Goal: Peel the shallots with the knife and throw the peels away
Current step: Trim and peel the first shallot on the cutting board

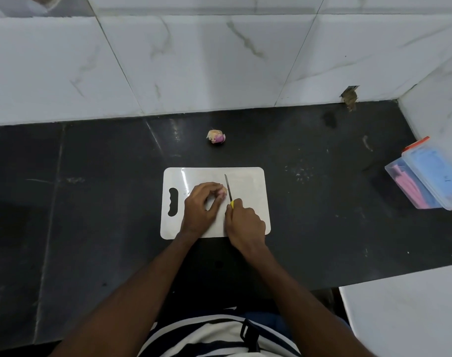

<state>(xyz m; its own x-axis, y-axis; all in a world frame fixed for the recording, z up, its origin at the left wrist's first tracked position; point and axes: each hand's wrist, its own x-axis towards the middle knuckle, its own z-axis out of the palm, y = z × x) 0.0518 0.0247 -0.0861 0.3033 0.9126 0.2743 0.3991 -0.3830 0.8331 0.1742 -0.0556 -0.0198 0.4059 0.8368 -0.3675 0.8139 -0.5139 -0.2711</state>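
Both hands sat mid-board: our left hand (203, 202) pinched a shallot (222, 194), right hand (245, 222) clamped the knife (229, 188) beside it. Probably trimming an end; next we'd lift skin. Another shallot (216, 136) waited near the counter's back edge.

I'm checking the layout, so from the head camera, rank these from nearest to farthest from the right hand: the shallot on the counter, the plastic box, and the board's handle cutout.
From the right hand:
1. Handle cutout, left end of the cutting board.
2. Shallot on the counter, beyond the board.
3. Plastic box, far right edge.
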